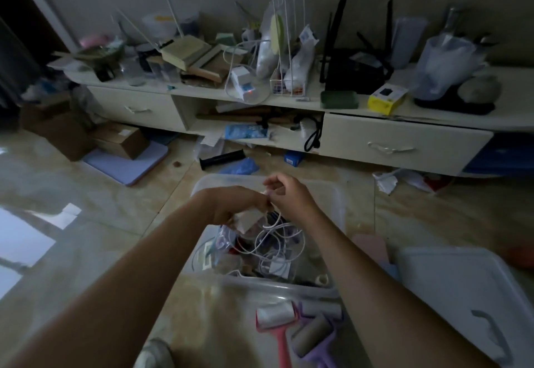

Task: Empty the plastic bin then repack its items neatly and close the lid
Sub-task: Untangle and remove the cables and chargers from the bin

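Reaching forward from the near edge of view, both bare forearms meet over the clear plastic bin (336,208), which sits on the tiled floor directly beneath the hands with its lid off. Well to the left of the hands, cardboard boxes (115,139) rest on a pale flat board on the floor. The left hand (234,204) hangs palm down over the bin's far half, fingers curled downward around something pale among the contents; exactly what it grips cannot be told. Touching it on the right, the right hand (289,193) is held slightly higher, fingers bent and pinching a white cable (274,223) whose loops trail down into the tangle of cords and small items (260,252) inside the bin, below and nearer than both hands. Nearer still, outside the bin's near wall and between the forearms, lie a pink-handled lint roller (276,320) and, just beside it to the right, a purple one (315,336). Right of the right forearm, the bin's lid (462,289) lies flat on the floor, handle showing. Beyond the hands stands a low cream cabinet (404,142) crowded with clutter, including a yellow carton (387,99). No brand, label or writing is legible anywhere; the lighting is dim and print is blurred.
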The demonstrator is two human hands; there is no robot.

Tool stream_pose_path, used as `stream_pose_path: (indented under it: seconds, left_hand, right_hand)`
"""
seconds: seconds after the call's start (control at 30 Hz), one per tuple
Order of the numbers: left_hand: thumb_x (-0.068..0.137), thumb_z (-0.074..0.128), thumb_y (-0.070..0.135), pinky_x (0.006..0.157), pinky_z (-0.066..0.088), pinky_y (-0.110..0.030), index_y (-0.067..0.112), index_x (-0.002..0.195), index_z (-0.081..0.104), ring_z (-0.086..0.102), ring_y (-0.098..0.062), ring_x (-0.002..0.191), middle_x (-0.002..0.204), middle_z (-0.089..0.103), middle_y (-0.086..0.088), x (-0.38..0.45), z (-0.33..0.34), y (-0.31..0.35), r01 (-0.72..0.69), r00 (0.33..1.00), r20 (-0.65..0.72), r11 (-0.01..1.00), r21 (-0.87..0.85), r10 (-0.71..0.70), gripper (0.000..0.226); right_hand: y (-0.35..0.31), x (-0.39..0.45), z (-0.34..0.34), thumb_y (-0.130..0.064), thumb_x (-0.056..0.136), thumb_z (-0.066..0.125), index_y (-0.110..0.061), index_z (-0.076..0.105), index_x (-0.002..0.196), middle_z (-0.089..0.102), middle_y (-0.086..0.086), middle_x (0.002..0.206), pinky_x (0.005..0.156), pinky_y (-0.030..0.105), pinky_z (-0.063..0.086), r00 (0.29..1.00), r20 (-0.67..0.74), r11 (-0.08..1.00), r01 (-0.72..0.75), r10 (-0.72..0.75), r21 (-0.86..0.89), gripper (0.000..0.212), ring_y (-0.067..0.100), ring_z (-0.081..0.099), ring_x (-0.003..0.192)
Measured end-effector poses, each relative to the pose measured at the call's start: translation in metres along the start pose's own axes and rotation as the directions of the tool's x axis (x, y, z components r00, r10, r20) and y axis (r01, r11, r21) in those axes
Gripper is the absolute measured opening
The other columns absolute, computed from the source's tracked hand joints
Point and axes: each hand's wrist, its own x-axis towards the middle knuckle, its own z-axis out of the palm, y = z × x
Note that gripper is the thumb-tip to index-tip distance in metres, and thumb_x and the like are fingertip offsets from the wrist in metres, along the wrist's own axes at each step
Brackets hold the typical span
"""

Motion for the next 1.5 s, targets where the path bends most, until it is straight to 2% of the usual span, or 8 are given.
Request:
stream_pose_path:
  seconds: [0.23,0.43,0.63,0.73,1.1,1.27,1.37,1.5]
  left_hand:
    - [0.091,0.053,0.023,0.068,0.050,-0.031,0.013,0.088,0.051,0.056,-0.024,0.076,0.094,0.056,-0.013,0.021,-0.035,0.006,-0.043,0.792,0.428,0.738,-0.673,0.437,0.011]
    - [0.088,0.063,0.019,0.073,0.051,-0.031,0.012,0.089,0.064,0.058,-0.022,0.076,0.088,0.058,-0.011,0.023,-0.067,0.030,-0.348,0.819,-0.248,0.105,-0.932,0.517,0.007]
    - [0.084,0.073,0.037,0.095,0.053,-0.043,0.037,0.140,0.045,0.062,-0.023,0.113,0.130,0.062,-0.006,0.071,-0.056,-0.032,-0.598,0.750,-0.569,0.713,-0.366,0.336,0.063]
    - [0.085,0.073,0.042,0.097,0.049,-0.045,0.039,0.153,0.025,0.057,-0.030,0.122,0.142,0.052,-0.016,0.083,-0.039,-0.053,-0.535,0.767,-0.593,0.753,-0.382,0.244,0.084]
    - [0.088,0.062,0.022,0.057,0.050,-0.030,0.013,0.112,0.061,0.053,-0.018,0.054,0.074,0.054,-0.009,0.088,-0.048,-0.056,-0.328,0.945,-0.321,0.159,-0.931,0.066,0.026]
    - [0.079,0.058,0.023,0.052,0.046,-0.028,0.012,0.093,0.055,0.049,-0.018,0.051,0.067,0.052,-0.008,0.097,-0.056,-0.063,-0.435,0.811,-0.561,0.471,-0.768,-0.166,0.018]
    - [0.079,0.057,0.019,0.048,0.040,-0.025,0.013,0.098,0.060,0.046,-0.018,0.049,0.065,0.050,-0.006,0.099,-0.063,-0.076,-0.460,0.700,-0.693,0.633,-0.623,-0.173,0.019]
    - [0.088,0.052,0.017,0.065,0.053,-0.028,0.010,0.110,0.064,0.058,-0.019,0.066,0.087,0.061,-0.011,0.088,-0.069,-0.075,-0.318,0.946,-0.317,0.019,-0.948,0.068,0.026]
  right_hand:
    - [0.058,0.005,0.033,-0.043,0.097,0.055,-0.017,0.070,0.091,0.071,0.002,0.085,0.078,0.039,0.051,0.982,0.032,0.981,-0.186,0.185,0.054,0.031,0.019,0.065,0.080]
    - [0.062,0.018,0.066,-0.045,0.101,0.046,-0.030,0.061,0.082,0.068,-0.006,0.091,0.079,0.036,0.050,0.963,0.145,0.962,-0.200,0.228,-0.184,0.028,0.017,0.063,0.082]
    - [0.010,0.034,0.022,-0.047,0.092,0.060,-0.035,0.075,0.076,0.074,-0.003,0.088,0.086,0.040,0.057,0.897,0.366,0.893,-0.067,0.249,-0.445,0.025,0.016,0.069,0.084]
    - [-0.043,0.039,-0.004,-0.046,0.091,0.065,-0.032,0.080,0.091,0.073,0.003,0.091,0.084,0.039,0.052,0.810,0.540,0.928,-0.014,0.229,-0.372,0.020,0.016,0.062,0.080]
    - [-0.021,0.034,0.027,-0.032,0.094,0.066,-0.018,0.077,0.106,0.062,0.002,0.087,0.052,0.026,0.044,0.843,0.311,0.852,-0.281,0.439,-0.441,0.021,0.016,0.055,0.065]
    - [0.006,0.023,0.033,-0.019,0.097,0.059,-0.008,0.077,0.091,0.051,-0.005,0.059,0.057,0.022,0.045,0.837,0.495,0.924,-0.350,0.234,0.154,0.022,0.007,0.044,0.052]
    - [0.032,0.018,0.029,-0.017,0.098,0.053,-0.002,0.072,0.093,0.053,0.004,0.069,0.081,0.034,0.049,0.867,0.485,0.622,-0.441,0.111,0.647,0.024,0.014,0.048,0.062]
    - [0.056,0.019,0.035,-0.015,0.105,0.043,-0.010,0.071,0.106,0.046,0.003,0.067,0.046,0.021,0.037,0.796,0.393,0.836,-0.538,0.460,0.110,0.029,0.011,0.036,0.048]
